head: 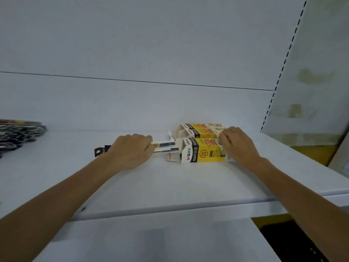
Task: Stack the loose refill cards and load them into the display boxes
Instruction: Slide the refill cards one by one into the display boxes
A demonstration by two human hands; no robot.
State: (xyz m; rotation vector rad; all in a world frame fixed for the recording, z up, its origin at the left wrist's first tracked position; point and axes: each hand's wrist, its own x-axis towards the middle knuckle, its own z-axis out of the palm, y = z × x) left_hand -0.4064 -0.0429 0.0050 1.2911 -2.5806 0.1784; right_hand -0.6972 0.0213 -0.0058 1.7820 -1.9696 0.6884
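The left hand (132,151) is curled round a thin stack of refill cards (166,146), thumb side on top, gripping it near the middle. The stack lies flat with its long axis running left to right. Its black hanger end pokes out left of the wrist, and its other end sits in the open mouth of the front display box (205,152).

That box is yellow, black and white printed cardboard, a long rectangular carton lying on its side, its torn white flaps opening leftward. The right hand (238,144) holds its closed right end, fingers bent over the top edge.

Two more yellow boxes (202,129) lie just behind, parallel. All rest on a smooth white shelf (170,182). A loose pile of dark cards (18,135) lies far left
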